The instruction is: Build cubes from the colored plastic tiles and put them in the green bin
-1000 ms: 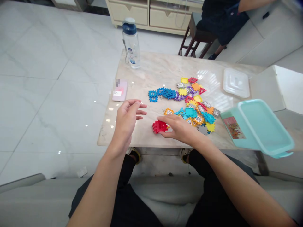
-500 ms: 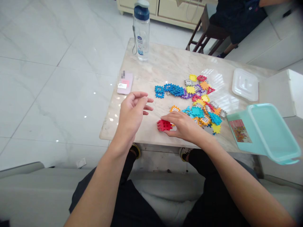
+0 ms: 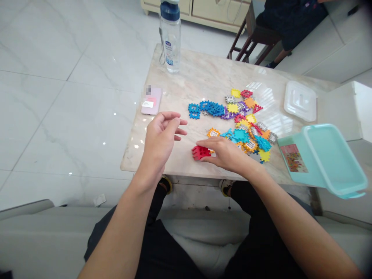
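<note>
My right hand [image 3: 225, 153] grips a stack of red interlocking tiles [image 3: 200, 153] low over the near part of the marble-look table [image 3: 162, 161], thumb on the near side and fingers on the far side. To its left, my left hand [image 3: 162, 135] hovers with fingers apart and nothing in it. Beyond the hands lies a row of blue interlocking tiles [image 3: 213, 109], several of them overlapping. Right of these spread loose tiles in purple, yellow, orange and grey. Turquoise tiles [image 3: 240, 135] and an orange window tile [image 3: 214, 133] lie just past my right fingers.
A clear water bottle [image 3: 171, 42] stands at the far left corner, with a pinkish phone-like slab [image 3: 151, 101] below it. At right are a mint-green tub [image 3: 299, 141] and a translucent lid [image 3: 300, 101]. A person sits on a dark stool [image 3: 257, 33] behind the table.
The view has shifted slightly. My right hand keeps its hold on the red tiles, which look a little more tilted, and my left hand stays nearly still.
</note>
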`<action>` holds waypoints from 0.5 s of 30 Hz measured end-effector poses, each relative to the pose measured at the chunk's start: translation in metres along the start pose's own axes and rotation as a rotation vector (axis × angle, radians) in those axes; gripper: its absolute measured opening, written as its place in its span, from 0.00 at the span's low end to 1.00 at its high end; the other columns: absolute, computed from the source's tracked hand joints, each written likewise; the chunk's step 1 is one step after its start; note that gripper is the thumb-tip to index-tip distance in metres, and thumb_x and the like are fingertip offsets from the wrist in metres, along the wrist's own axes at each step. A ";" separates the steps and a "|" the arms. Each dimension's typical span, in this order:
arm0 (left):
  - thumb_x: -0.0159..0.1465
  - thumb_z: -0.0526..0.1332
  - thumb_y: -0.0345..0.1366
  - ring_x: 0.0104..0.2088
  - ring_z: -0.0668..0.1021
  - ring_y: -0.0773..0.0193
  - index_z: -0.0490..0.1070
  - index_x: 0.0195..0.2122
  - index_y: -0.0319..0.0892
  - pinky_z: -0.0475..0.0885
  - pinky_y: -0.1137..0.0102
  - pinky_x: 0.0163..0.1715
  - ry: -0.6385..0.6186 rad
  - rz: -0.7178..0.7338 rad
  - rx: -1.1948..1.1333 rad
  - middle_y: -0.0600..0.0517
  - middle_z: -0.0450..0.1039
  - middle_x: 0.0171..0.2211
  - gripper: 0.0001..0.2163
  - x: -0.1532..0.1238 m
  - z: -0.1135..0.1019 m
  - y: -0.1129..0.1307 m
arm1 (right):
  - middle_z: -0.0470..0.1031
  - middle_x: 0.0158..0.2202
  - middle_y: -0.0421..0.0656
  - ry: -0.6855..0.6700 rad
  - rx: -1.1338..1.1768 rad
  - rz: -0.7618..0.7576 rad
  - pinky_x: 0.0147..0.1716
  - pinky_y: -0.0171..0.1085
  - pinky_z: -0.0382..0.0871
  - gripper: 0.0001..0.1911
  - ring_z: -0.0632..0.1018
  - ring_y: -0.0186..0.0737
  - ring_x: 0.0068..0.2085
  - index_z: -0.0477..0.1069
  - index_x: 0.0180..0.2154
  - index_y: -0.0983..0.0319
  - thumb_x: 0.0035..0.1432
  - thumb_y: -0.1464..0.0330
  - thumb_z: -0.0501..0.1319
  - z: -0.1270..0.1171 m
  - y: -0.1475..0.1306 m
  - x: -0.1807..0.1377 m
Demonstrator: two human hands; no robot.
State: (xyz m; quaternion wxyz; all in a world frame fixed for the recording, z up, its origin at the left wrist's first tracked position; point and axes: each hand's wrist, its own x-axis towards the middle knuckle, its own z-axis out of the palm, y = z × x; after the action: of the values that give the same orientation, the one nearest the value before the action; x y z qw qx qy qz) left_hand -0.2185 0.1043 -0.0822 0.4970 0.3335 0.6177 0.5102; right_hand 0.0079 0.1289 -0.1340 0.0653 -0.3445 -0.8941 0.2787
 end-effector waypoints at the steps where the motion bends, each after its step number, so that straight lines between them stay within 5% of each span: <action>1: 0.68 0.64 0.36 0.34 0.83 0.65 0.75 0.48 0.41 0.73 0.72 0.33 0.002 0.001 0.001 0.48 0.86 0.44 0.09 0.000 0.000 0.000 | 0.87 0.56 0.51 0.000 -0.003 0.001 0.57 0.49 0.78 0.20 0.86 0.55 0.55 0.80 0.62 0.61 0.72 0.66 0.70 0.000 0.000 -0.001; 9: 0.66 0.66 0.39 0.34 0.84 0.65 0.76 0.48 0.41 0.74 0.73 0.32 -0.009 -0.001 0.020 0.47 0.86 0.44 0.11 0.004 0.000 -0.004 | 0.85 0.57 0.56 -0.016 0.019 0.030 0.58 0.51 0.78 0.24 0.85 0.56 0.57 0.78 0.64 0.64 0.70 0.67 0.72 0.003 0.002 0.002; 15: 0.63 0.68 0.44 0.34 0.84 0.64 0.76 0.48 0.42 0.75 0.72 0.33 0.058 0.115 0.133 0.48 0.85 0.44 0.16 0.028 -0.002 0.000 | 0.75 0.71 0.57 0.068 0.020 0.015 0.69 0.56 0.72 0.46 0.77 0.62 0.69 0.68 0.74 0.59 0.60 0.59 0.80 -0.004 0.010 0.001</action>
State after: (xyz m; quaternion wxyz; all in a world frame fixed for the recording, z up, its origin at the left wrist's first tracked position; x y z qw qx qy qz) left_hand -0.2280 0.1294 -0.0894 0.4256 0.3859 0.6441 0.5050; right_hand 0.0141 0.1372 -0.1359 0.0969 -0.3598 -0.8859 0.2763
